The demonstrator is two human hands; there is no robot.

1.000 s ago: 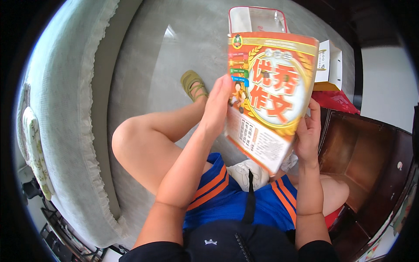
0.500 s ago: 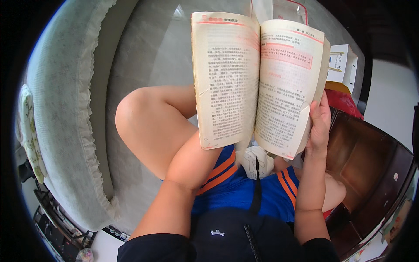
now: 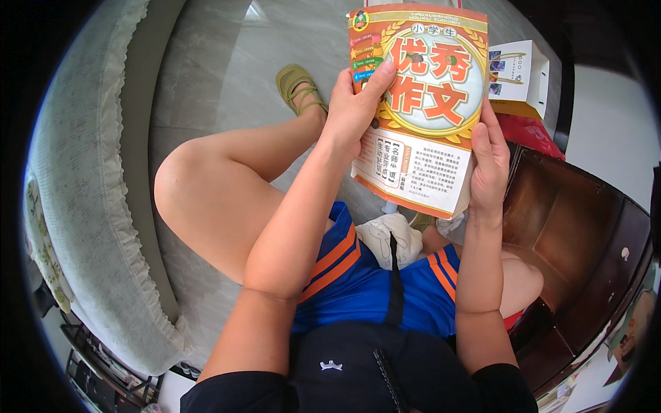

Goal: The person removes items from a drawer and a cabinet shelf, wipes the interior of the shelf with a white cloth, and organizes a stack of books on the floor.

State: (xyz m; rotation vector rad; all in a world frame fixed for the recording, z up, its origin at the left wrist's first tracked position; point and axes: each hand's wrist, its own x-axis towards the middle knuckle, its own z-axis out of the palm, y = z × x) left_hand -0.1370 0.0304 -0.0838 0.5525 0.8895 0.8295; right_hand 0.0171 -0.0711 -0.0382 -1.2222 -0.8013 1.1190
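A closed paperback book [image 3: 434,89] with an orange, yellow and white front cover is held up in front of me, cover facing me. My left hand [image 3: 359,103] grips its left edge, thumb lying on the cover and the other fingers behind. On the opposite side, my right hand [image 3: 489,165] clasps the lower right edge, with the thumb by the edge and the fingers partly hidden behind the book. Below the book, a white cloth item with a line drawing [image 3: 385,239] lies by my blue shorts [image 3: 365,296].
At the left stands a sofa with a pale, ruffled cover [image 3: 82,172]. A dark brown open wooden cabinet [image 3: 571,234] is at the right, with a white and yellow box [image 3: 516,76] and a red bag [image 3: 527,134] beyond it. Grey tiles [image 3: 213,89] cover the floor.
The book was open with both pages facing me; now it is closed, front cover showing. My left hand, earlier hidden behind it, now shows at its left edge.
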